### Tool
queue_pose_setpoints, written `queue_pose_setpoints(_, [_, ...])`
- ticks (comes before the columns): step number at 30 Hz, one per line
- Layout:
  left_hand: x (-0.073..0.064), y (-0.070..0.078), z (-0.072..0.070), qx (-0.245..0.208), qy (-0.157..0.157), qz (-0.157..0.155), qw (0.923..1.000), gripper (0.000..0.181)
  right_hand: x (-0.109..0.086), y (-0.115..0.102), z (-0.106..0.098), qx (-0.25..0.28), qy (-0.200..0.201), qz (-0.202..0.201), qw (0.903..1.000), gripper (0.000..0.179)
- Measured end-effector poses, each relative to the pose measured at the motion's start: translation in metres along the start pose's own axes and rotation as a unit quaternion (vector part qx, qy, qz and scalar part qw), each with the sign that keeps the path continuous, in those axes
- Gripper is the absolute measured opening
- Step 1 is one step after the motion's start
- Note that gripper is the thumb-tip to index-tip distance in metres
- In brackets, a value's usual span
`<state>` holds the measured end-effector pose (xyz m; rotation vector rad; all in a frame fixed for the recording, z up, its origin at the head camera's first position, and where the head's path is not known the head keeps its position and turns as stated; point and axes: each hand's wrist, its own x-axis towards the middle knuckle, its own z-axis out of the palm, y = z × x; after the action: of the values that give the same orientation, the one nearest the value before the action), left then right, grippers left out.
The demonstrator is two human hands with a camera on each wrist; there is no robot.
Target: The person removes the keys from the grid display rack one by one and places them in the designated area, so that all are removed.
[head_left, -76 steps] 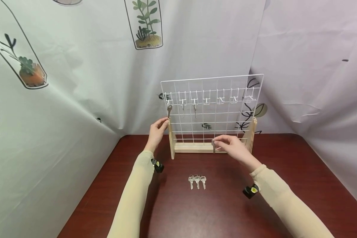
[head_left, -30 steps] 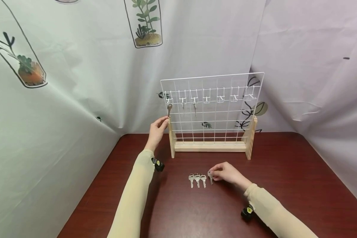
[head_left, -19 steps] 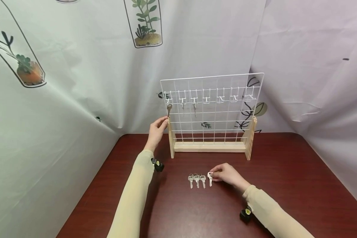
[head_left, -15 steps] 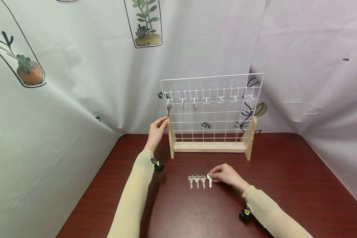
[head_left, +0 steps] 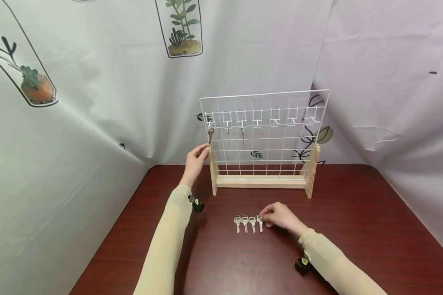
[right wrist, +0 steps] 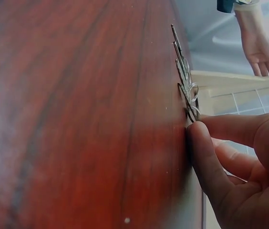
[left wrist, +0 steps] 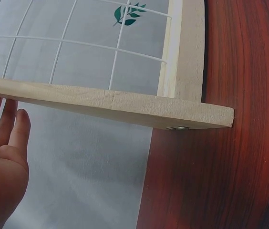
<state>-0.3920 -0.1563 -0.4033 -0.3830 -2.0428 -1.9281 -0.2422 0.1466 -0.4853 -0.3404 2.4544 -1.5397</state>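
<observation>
In the head view my right hand [head_left: 279,216] pinches a silver key [head_left: 260,225] between thumb and fingers at the tabletop. That key is the rightmost in a row beside three other keys [head_left: 245,223]; the right wrist view shows the pinched key [right wrist: 188,102] leaning close to the table. My left hand [head_left: 195,163] grips the top of the left wooden upright [head_left: 213,176] of a white wire rack [head_left: 266,150]. Straight fingers [left wrist: 19,136] touch the upright in the left wrist view; the thumb is hidden there. Keys hang on the three leftmost hooks, one being a darker key [head_left: 211,135].
More white hooks [head_left: 275,122] without keys line the rack's right part. A wooden bar [head_left: 260,182] joins the uprights on the dark red table [head_left: 221,258]. Pale printed fabric [head_left: 133,82] hangs close behind and at the sides.
My right hand has come down from before the rack to the tabletop with the key, then slid slightly left, bringing it next to the other keys. The left hand has stayed on the upright.
</observation>
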Motion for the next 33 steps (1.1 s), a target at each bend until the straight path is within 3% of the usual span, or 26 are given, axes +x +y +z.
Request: queue_pose_setpoints(33, [0.0010,-0.0005,0.0016,-0.001,0.003,0.004,1.0000,0.033,0.0026,-0.0061,0.0012,-0.025,0.007,0.021,0.9994,0.005])
